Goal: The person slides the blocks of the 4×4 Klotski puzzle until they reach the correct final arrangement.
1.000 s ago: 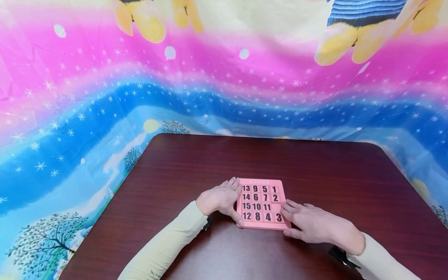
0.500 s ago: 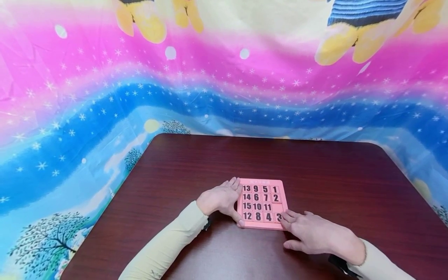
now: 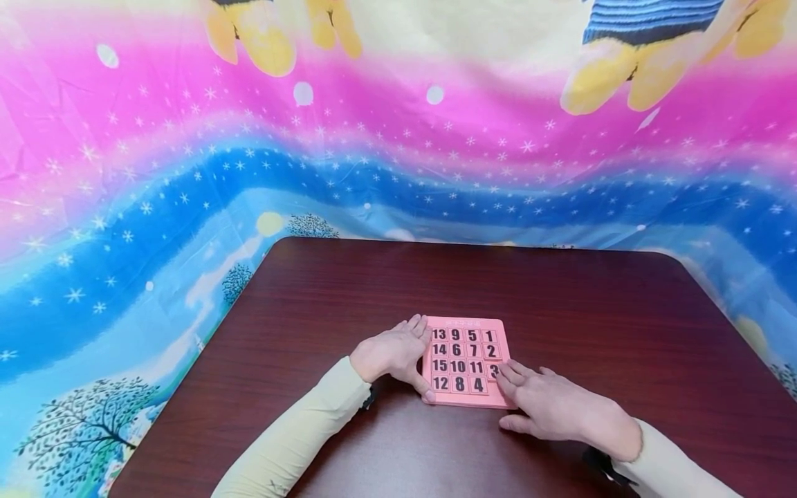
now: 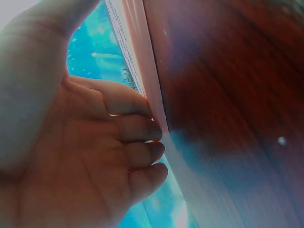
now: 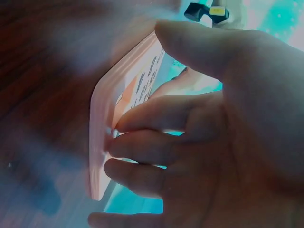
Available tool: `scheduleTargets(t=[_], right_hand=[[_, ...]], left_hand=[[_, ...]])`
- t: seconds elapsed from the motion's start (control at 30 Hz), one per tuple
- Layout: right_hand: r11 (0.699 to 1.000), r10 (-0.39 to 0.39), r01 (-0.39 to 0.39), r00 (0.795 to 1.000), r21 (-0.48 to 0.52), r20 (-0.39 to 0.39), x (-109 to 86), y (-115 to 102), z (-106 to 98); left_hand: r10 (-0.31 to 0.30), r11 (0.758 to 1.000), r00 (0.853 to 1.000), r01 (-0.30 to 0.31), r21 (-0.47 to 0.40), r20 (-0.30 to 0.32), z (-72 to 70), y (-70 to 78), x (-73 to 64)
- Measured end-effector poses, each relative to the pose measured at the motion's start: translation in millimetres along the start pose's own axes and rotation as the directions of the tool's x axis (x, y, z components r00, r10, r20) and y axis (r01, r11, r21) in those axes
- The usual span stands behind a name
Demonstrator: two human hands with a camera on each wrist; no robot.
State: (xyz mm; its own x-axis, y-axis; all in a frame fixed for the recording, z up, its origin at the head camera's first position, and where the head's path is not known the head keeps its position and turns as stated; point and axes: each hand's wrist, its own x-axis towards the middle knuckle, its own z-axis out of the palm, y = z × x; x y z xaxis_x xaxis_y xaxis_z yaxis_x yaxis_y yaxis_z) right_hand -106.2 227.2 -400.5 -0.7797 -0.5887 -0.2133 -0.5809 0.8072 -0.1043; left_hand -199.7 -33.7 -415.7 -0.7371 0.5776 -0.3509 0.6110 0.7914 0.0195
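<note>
A pink sliding number puzzle (image 3: 461, 399) lies flat on the table, its black-numbered tiles facing up. My left hand (image 3: 394, 354) rests along its left edge, fingers extended up the side and thumb at the near left corner. The left wrist view shows those fingertips right at the pink side wall (image 4: 151, 71). At the right edge, my right hand (image 3: 560, 404) touches the number 3 tile (image 3: 494, 371) with its extended fingertips, thumb apart below. That tile sits under the 2, and the bottom right cell is bare. In the right wrist view, fingers (image 5: 147, 142) reach over the puzzle's rim (image 5: 96, 142).
The dark brown wooden table (image 3: 349, 290) extends all round the puzzle. Behind it hangs a colourful printed cloth (image 3: 398, 138) with snowflakes and trees. A dark band (image 3: 604, 467) shows at the right wrist.
The number 3 tile has slid up from the bottom right cell to the row above, with my right fingertips on it. My left hand and the puzzle have stayed in place.
</note>
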Motion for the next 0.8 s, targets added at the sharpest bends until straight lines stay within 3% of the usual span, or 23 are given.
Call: scheduleTargets(t=[0.27,0.63,0.8], right_hand=[[0.998,0.032,-0.034,0.999,0.055,0.029,3.3,6.0,-1.9],[0.993,-0.115,0.115,0.993,-0.035,-0.013,-0.2,-14.4,-3.0],[0.994,-0.103,0.103,0.995,-0.024,0.011,-5.3,-18.5,-3.5]], left_hand=[[-0.004,1.0,1.0,0.004,0.005,0.0,0.0,1.0,-0.3],[-0.018,1.0,1.0,0.018,-0.024,0.006,1.5,-0.3,-3.4],[0.004,1.0,1.0,-0.005,-0.028,-0.008,-0.1,-0.3,-2.2]])
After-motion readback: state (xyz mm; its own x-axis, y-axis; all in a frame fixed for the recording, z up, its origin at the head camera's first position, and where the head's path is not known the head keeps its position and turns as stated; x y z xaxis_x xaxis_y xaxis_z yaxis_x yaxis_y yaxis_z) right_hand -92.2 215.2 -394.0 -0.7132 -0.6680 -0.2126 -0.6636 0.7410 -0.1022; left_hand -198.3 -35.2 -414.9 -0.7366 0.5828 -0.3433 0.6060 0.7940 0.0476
